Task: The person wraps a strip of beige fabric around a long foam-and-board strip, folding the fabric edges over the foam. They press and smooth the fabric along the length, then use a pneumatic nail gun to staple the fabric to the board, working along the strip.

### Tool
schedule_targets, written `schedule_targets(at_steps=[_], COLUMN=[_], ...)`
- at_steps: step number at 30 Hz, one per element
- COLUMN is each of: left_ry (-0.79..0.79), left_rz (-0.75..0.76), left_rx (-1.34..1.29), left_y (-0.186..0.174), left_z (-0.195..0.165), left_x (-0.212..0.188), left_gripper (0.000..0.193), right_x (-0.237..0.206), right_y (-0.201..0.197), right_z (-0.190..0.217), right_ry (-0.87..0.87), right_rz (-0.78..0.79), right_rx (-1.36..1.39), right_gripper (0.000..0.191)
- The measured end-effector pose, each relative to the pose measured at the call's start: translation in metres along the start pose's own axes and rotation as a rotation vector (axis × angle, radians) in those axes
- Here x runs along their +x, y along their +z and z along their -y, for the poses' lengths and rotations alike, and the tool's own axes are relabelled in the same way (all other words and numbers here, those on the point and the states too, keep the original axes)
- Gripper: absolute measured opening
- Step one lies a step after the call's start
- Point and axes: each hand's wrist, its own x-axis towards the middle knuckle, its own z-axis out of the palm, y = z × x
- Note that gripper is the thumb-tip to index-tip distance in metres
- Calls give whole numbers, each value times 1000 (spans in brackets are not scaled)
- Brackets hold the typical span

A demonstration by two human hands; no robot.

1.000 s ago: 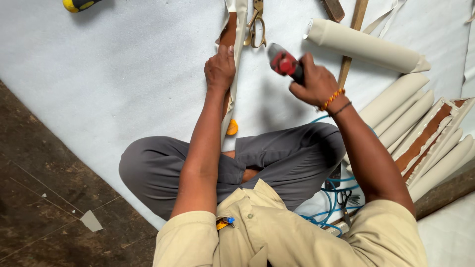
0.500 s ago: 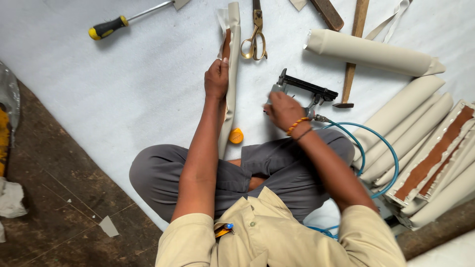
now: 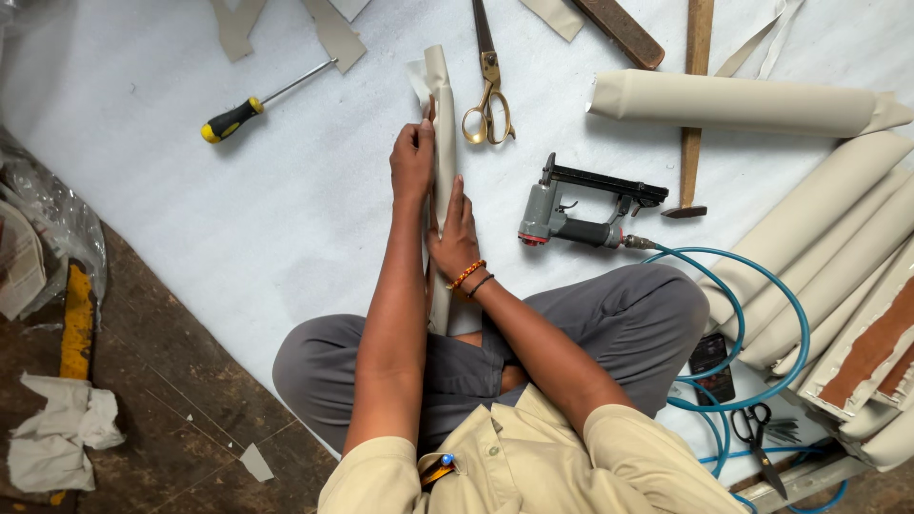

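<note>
Released since the earlier frame, staple gun lies at three o'clock; right hand presses flat, left hand clamps the half-wrapped fabric-covered strip.

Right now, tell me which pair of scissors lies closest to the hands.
The brass-handled scissors, lying just right of the beige strip both hands press. The small black scissors sit far off by the blue hose.

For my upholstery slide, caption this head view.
Both hands, left hand and right hand, press a fabric-wrapped strip on white sheet; staple gun lies beside.
</note>
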Motion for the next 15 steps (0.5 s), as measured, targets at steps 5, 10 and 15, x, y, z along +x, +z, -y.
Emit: schedule_targets(at_steps=[5, 10, 15], left_ry=[-29, -93, 61], left_rz=[18, 196, 169], left_rx=[24, -306, -424], left_y=[4, -1, 6], left_z=[-9, 3, 22], left_x=[11, 24, 28], left_gripper=[37, 29, 24], right_x=[-3, 0, 52], right_y=[6, 4, -10], right_z=[-2, -5, -11], right_ry=[35, 31, 134], right_rz=[-15, -11, 110], right_rx=[-48, 13, 110], right_gripper=[108, 108, 122])
